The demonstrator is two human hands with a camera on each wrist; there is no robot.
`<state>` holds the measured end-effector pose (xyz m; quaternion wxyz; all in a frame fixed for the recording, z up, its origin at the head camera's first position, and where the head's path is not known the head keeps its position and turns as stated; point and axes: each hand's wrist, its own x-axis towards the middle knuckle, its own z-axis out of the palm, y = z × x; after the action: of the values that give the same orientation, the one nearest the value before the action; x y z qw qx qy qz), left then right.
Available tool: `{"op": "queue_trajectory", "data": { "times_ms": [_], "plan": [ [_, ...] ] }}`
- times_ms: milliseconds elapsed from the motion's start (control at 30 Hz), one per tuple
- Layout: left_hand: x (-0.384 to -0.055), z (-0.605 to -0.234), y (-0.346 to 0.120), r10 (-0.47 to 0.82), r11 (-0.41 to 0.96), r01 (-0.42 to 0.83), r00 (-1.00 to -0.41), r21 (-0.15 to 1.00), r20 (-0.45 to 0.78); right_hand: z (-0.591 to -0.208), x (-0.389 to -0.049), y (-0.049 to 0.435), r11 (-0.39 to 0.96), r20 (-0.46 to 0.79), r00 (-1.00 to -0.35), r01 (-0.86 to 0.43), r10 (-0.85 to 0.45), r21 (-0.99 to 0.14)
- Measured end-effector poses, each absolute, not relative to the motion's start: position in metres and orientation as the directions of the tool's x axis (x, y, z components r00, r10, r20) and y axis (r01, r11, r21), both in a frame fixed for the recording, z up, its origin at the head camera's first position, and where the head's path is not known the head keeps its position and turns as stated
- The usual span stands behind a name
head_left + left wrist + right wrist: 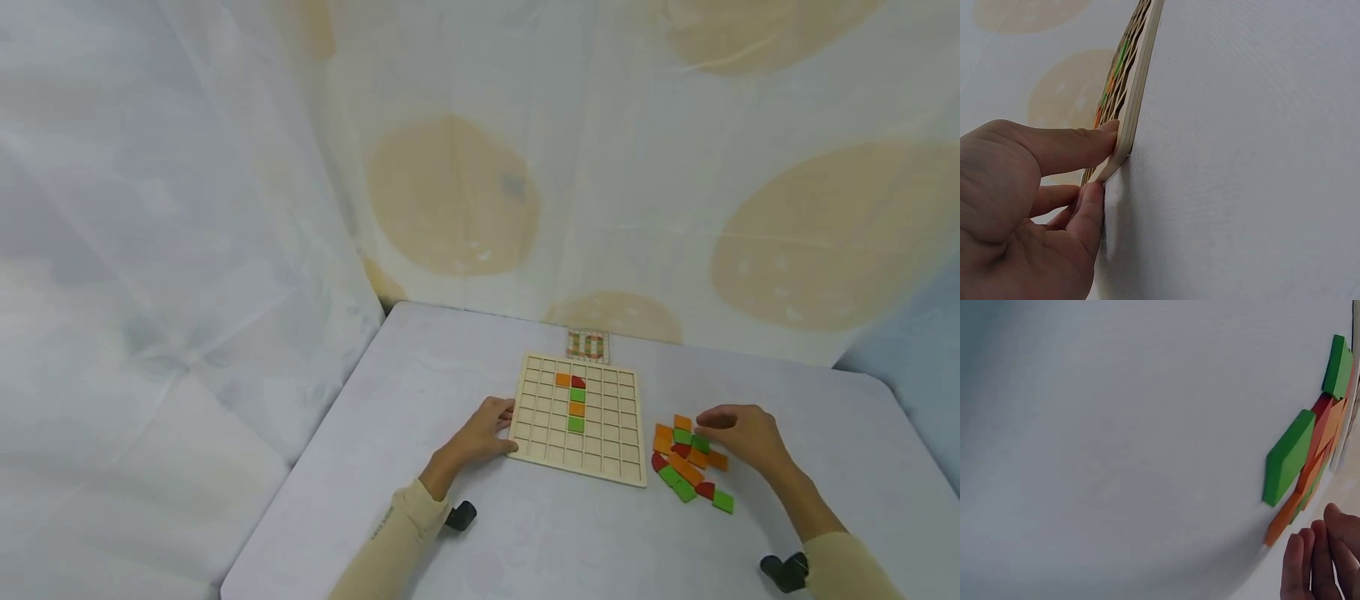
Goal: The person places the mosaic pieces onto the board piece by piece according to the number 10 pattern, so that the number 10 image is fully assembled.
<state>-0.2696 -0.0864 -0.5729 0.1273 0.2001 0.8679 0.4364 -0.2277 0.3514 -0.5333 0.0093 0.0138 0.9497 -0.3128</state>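
A light wooden grid board (pixel 543 433) lies on the table, with several orange, green and red tiles set in its squares. At its near left corner my left hand (pixel 483 433) holds the edge; in the left wrist view the thumb (pixel 1079 148) rests on the rim, and the fingers lie along the side. To the board's right is a loose pile of orange, green and red tiles (pixel 686 468). My right hand (pixel 744 435) is at the pile's far right, fingers relaxed near a green tile (pixel 701 444). Nothing shows between its fingertips in the right wrist view.
Behind the board lies a small card (pixel 587 345) with a coloured grid pattern. A white cloth (pixel 420 375) covers the table, and printed curtains (pixel 600 208) hang at the back and left. Black wrist devices (pixel 461 516) sit by both sleeves.
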Motion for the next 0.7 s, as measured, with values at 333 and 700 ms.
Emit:
{"op": "queue_trajectory", "data": {
  "times_ms": [333, 700],
  "plan": [
    [-0.271, -0.573, -0.087, 0.454, 0.541, 0.232, -0.89, 0.808, -0.048, -0.535, -0.21, 0.377, 0.83, -0.125, -0.992, 0.068, -0.002, -0.554],
    [-0.272, -0.575, -0.088, 0.46, 0.546, 0.239, -0.886, 0.803, -0.05, -0.546, -0.202, 0.374, 0.821, -0.136, -0.991, 0.068, -0.012, -0.567]
  ]
}}
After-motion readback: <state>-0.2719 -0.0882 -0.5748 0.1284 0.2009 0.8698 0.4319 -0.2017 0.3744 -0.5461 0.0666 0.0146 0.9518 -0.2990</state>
